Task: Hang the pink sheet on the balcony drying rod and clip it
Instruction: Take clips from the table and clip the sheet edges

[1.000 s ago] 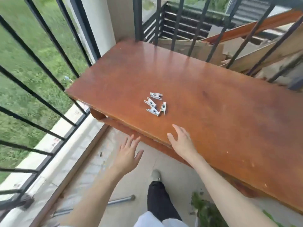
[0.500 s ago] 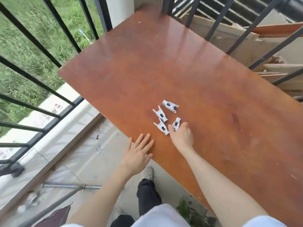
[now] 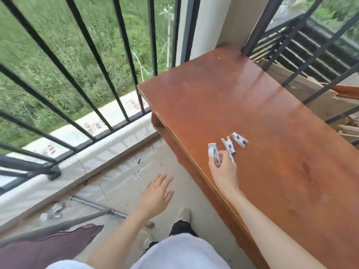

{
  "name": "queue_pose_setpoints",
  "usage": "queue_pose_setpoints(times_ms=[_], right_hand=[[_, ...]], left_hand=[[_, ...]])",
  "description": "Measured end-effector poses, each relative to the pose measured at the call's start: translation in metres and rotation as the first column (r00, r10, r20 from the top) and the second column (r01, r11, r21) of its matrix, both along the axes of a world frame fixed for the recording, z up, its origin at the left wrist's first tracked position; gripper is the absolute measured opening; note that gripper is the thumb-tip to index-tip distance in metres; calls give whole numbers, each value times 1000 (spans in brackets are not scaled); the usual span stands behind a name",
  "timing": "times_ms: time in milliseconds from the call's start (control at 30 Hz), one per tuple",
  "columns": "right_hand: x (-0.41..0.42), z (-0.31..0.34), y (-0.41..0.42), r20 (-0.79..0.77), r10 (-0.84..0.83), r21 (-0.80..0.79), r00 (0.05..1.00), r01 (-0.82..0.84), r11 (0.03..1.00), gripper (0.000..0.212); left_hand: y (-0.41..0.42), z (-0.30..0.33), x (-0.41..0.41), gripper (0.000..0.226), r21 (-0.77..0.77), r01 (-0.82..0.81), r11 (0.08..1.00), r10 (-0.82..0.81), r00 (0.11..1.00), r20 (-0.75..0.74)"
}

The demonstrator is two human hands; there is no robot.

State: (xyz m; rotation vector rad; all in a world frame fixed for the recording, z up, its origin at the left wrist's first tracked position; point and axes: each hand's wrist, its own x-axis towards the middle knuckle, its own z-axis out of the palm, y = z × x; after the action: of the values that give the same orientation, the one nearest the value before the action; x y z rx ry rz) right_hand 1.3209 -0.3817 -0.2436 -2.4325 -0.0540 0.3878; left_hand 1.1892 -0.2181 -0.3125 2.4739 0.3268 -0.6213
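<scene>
Head view: big brown table [image 3: 252, 117] sits in the railing [image 3: 93, 61] corner, bare floor [image 3: 126, 183] beside its edge. Pink sheet [image 3: 48, 247] drapes low left. Left hand [image 3: 155, 197] hangs loose. Right hand [image 3: 223, 167] pinches one clip [image 3: 213, 152]; two clips [image 3: 239, 139] lie just beyond.

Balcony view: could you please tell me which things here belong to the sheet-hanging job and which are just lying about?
Belongs to the job:
- clips on the table
- clip held by the right hand
- pink sheet
- drying rod

Lying about:
- wooden table
- boards behind the railing
</scene>
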Motion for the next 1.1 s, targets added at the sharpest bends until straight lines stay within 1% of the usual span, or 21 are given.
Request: queue_pose_setpoints(times_ms=[33,67,133,200,233,300,333,400,433,500,600,667,733,800,867,933,1033,1100], right_hand=[[-14,3,18,-8,50,39,999,-49,998,18],[-27,4,38,-22,105,66,994,-103,992,20],[-57,4,77,-69,237,100,969,-230,968,26],[-86,3,114,-130,406,124,905,-391,912,24],[-100,3,131,-147,486,138,861,-469,872,22],[-123,7,162,-184,591,201,786,-558,805,21],[-132,10,177,-208,621,234,755,-578,781,22],[-145,16,208,-237,684,265,690,-632,728,25],[-150,20,224,-248,726,286,641,-668,687,27],[-161,30,253,-275,809,376,519,-717,587,29],[-174,50,292,-308,890,432,337,-783,447,21],[-181,64,315,-313,918,490,245,-786,377,16],[-188,79,333,-293,943,560,157,-771,302,14],[-194,94,350,-270,960,615,71,-754,229,17],[-200,108,364,-215,977,669,1,-728,148,19],[-207,121,379,-132,990,710,-49,-701,60,16],[-217,137,391,-13,990,726,-142,-682,-88,21],[-222,144,394,27,981,728,-194,-669,-152,9]], left_hand=[[13,3,-19,60,9,-63,998,63,998,4],[26,6,-37,59,5,-128,992,128,992,12],[50,15,-72,51,-20,-254,967,254,967,27],[69,26,-105,54,-37,-390,920,391,918,64],[76,30,-122,51,-50,-470,881,473,878,69],[87,35,-152,38,-87,-627,774,633,769,90],[90,38,-164,34,-110,-700,706,708,699,103],[97,45,-186,30,-161,-826,540,842,529,111],[100,48,-195,27,-191,-868,458,889,441,126],[105,57,-209,21,-222,-924,312,941,269,203],[110,74,-223,14,-191,-975,114,928,36,371],[114,89,-226,9,-184,-981,-52,892,-128,434],[118,104,-222,9,-206,-957,-205,814,-284,507],[124,122,-213,18,-250,-918,-309,694,-397,601],[129,141,-204,27,-310,-878,-364,588,-475,655],[135,157,-196,34,-368,-851,-375,515,-521,680],[141,172,-188,35,-406,-836,-370,425,-541,726],[143,179,-184,30,-431,-820,-377,364,-559,745]])
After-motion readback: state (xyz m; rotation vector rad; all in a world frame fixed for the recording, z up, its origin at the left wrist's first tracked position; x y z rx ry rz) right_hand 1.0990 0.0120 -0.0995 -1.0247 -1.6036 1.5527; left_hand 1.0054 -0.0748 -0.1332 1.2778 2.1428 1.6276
